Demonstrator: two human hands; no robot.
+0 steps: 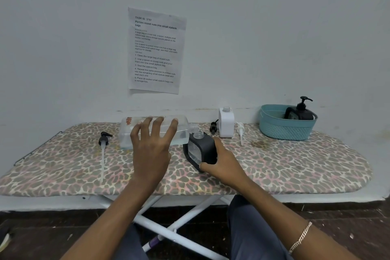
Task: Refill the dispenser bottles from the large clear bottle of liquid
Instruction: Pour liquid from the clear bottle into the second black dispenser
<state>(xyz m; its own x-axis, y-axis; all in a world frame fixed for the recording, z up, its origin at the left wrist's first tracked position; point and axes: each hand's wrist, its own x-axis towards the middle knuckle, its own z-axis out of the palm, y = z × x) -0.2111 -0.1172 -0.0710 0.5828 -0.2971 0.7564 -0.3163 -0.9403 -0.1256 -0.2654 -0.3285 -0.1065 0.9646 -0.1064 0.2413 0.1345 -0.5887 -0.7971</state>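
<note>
Head view: An ironing board (pixel 84 164) with a leopard-print cover is seen set against a pale wall, with a printed sheet (pixel 156 50) stuck to the wall above it.

Over the middle of the board, the large clear bottle (pixel 126 133) is held on its side by the left hand (pixel 150 150). The fingers are spread and curved over its near face, and the thumb is hidden. A shallow layer of clear liquid is seen along the bottle's lower side. Its uncapped neck is pointed right and is placed just above the open neck of the black dispenser bottle (pixel 207 148).

That bottle is tipped toward the left and is gripped by the right hand (pixel 223 161), with the thumb laid across its lower front and the other fingers wrapped behind it. Liquid is seen through its clear front panel. Whether its base touches the cover cannot be told. A chain bracelet (pixel 300 238) is worn on the right wrist.

At the left of the board, a long-tubed pump (pixel 103 143) is laid flat. Near the wall, a white dispenser bottle (pixel 226 122) is stood upright with no pump fitted. A black pump (pixel 213 127) is laid just to its left and a white pump (pixel 240 131) just to its right.

At the far right, a second black bottle (pixel 299 112), with its pump fitted, is kept inside a teal basket (pixel 285 131).
</note>
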